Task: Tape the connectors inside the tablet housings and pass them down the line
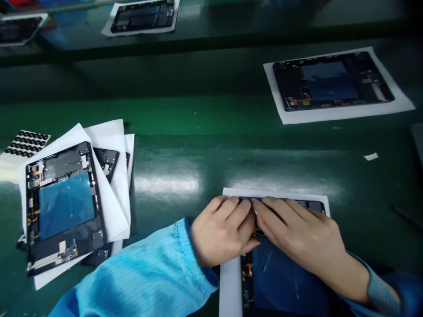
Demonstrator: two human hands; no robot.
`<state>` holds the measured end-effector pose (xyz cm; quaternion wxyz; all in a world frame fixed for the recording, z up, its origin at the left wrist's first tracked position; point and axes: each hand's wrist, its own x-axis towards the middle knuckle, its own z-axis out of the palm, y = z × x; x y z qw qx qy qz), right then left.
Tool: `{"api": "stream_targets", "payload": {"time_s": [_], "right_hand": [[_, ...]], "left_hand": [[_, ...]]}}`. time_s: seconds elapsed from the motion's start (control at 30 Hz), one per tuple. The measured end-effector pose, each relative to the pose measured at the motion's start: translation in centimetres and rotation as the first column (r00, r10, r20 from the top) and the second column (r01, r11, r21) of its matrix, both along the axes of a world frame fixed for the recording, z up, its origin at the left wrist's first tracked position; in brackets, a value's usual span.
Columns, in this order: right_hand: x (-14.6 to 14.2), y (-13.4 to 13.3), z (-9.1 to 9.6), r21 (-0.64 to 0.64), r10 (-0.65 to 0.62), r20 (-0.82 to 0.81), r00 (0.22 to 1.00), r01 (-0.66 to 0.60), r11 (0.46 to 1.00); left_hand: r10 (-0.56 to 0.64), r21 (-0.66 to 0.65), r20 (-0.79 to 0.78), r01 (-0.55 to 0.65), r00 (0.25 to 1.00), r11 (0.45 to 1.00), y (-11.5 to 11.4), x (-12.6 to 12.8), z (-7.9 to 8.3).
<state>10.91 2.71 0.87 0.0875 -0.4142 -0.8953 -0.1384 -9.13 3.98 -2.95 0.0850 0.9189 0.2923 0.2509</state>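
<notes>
An opened tablet frame (pixel 280 281) with a blue battery film lies on a white sheet (pixel 229 286) at the bottom centre. My left hand (pixel 221 231) and my right hand (pixel 297 233) rest on its top edge, fingertips meeting near the middle. The fingers of both hands are pressed together and bent down onto the frame. What lies under the fingertips is hidden. Both arms wear light blue sleeves.
A stack of similar tablet frames (pixel 62 207) between white sheets sits at the left, beside a sheet of black round pads (pixel 28 143). Another frame on paper (pixel 332 81) lies at the upper right. More frames (pixel 142 15) lie on the far belt. A paper scrap (pixel 370 156) lies at right.
</notes>
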Motion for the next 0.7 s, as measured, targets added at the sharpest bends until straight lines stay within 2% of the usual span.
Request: {"api": "stream_targets", "payload": {"time_s": [0.23,0.33,0.43,0.5,0.6,0.67,0.7], "right_hand": [[-1.3,-0.6,1.0,-0.027,-0.042,0.111,0.993,0.046,0.999],[-1.8,-0.8,0.8,-0.057,-0.047,0.145,0.988,0.056,0.997],[-2.3,-0.8,0.6,-0.097,-0.032,0.137,0.990,0.046,0.994],[-2.1,-0.9,1.2,-0.129,-0.035,0.103,0.994,0.049,0.990],[0.6,-2.3,3.4,-0.119,-0.044,-0.038,0.998,0.039,0.992],[4.4,-4.5,4.8,0.001,-0.126,-0.142,0.982,0.128,0.992],[6.8,-5.9,5.3,0.088,-0.202,-0.170,0.965,0.219,0.972]], "left_hand": [[0.005,-0.007,0.010,-0.005,1.000,1.000,-0.1,0.0,0.1],[0.014,-0.010,0.017,-0.014,1.000,1.000,-0.2,-0.1,0.4],[0.001,-0.035,-0.035,-0.002,0.999,0.999,0.0,-0.2,0.3],[-0.036,-0.059,-0.110,0.029,0.993,0.998,0.3,-0.3,-0.1],[-0.117,-0.094,-0.175,0.102,0.977,0.990,0.9,-0.5,-1.0],[-0.149,-0.099,-0.172,0.133,0.974,0.986,1.4,-0.8,-1.5],[-0.154,-0.092,-0.167,0.140,0.974,0.986,1.8,-1.0,-1.8]]}}
